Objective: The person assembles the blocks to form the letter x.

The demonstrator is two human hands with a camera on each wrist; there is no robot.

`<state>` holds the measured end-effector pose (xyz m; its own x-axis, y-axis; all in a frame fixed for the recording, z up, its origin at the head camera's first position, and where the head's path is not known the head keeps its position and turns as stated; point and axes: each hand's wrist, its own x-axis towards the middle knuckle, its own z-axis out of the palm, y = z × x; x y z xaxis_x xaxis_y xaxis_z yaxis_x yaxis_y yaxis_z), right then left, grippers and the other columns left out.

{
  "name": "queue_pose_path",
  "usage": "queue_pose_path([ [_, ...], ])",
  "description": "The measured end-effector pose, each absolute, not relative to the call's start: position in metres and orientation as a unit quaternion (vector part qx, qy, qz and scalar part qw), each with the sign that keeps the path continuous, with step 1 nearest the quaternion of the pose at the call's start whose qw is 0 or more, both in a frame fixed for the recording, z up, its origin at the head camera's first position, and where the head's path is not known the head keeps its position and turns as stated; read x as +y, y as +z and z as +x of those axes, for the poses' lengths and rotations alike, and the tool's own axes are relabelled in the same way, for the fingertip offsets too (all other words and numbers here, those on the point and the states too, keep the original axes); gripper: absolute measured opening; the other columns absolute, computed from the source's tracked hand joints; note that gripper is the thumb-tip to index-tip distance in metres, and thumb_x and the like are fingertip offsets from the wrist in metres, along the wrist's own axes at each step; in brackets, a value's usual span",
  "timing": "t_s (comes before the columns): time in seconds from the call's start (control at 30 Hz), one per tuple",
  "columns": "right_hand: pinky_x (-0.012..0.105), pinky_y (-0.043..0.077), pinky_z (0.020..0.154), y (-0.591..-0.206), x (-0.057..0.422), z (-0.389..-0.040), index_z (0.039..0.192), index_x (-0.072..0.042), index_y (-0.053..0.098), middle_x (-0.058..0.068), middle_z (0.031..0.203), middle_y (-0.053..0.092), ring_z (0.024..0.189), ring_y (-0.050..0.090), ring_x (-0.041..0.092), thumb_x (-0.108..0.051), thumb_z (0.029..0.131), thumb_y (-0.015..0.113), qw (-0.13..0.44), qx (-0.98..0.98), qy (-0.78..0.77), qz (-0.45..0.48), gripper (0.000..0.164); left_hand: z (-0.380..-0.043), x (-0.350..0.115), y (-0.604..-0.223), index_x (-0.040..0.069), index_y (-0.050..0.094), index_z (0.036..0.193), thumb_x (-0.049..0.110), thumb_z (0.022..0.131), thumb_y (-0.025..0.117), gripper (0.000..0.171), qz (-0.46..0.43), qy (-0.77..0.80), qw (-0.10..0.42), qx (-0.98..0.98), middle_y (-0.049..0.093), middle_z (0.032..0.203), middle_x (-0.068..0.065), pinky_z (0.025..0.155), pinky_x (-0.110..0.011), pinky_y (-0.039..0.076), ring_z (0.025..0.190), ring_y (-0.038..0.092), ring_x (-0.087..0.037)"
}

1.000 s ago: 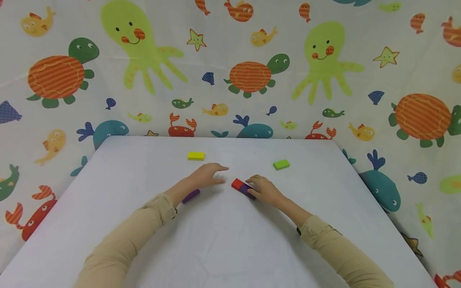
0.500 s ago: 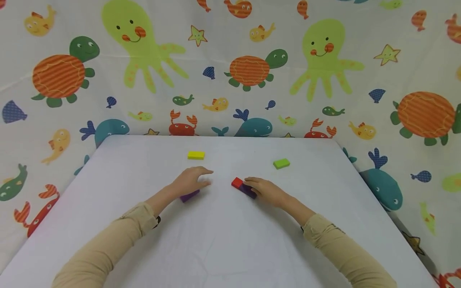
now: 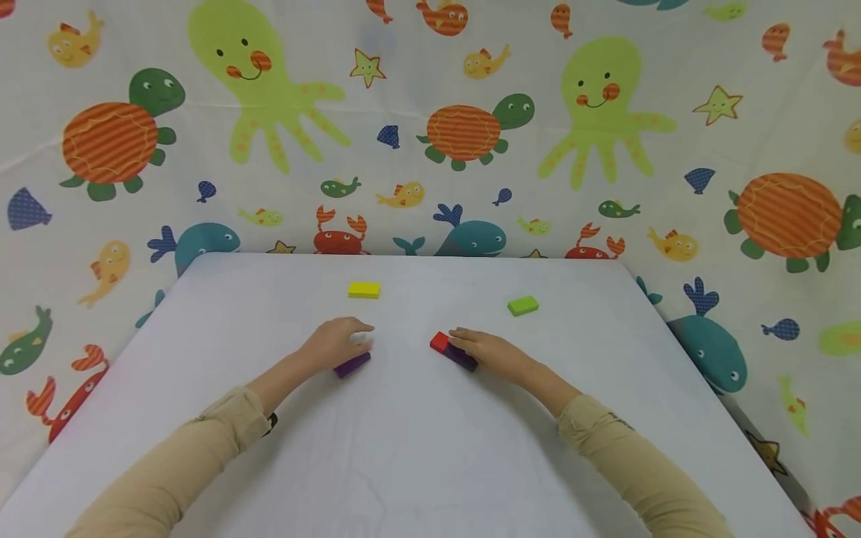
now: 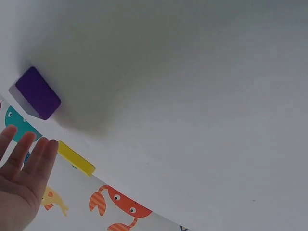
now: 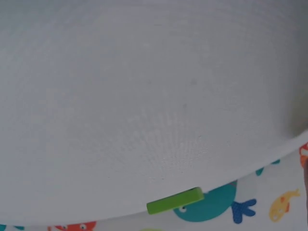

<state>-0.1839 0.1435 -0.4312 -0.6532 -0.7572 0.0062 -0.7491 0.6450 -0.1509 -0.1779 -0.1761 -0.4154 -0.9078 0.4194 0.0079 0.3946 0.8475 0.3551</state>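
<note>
In the head view my left hand (image 3: 334, 344) hovers just behind a purple block (image 3: 353, 365), fingers and thumb spread with a gap between them. The left wrist view shows this block (image 4: 38, 94) just beyond the extended fingers (image 4: 41, 161). My right hand (image 3: 494, 353) lies over a red block (image 3: 440, 341) and a dark purple block (image 3: 464, 361), which form one line end to end. Its fingers stretch across their tops where they join, and the thumb is hidden. In the right wrist view only a sliver of that hand shows at the right edge.
A yellow block (image 3: 364, 290) lies farther back at left, and a light green block (image 3: 523, 305) at back right. All sit on a white table (image 3: 403, 448). Behind the table hangs a cloth (image 3: 430, 90) printed with sea animals.
My left hand has drawn back leftward from near the red block to the separate purple block. My right hand's fingers have slid forward over the red and purple blocks, which stay in place.
</note>
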Motion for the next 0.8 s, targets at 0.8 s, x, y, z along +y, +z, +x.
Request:
queue_pose_path([
  [0.8,0.039,0.040,0.105,-0.433,0.137,-0.188,0.138,-0.004,0.047,0.009,0.145,0.045,0.134,0.042,0.028,0.000,0.091,0.056,0.016,0.893,0.019,-0.450,0.048,-0.162,-0.191,-0.426,0.002,0.060,0.124,0.028,0.085,0.070,0.048,0.180,0.176,0.048,0.967,0.063,0.121,-0.018,0.097,-0.048,0.046,0.115,0.057,-0.036],
])
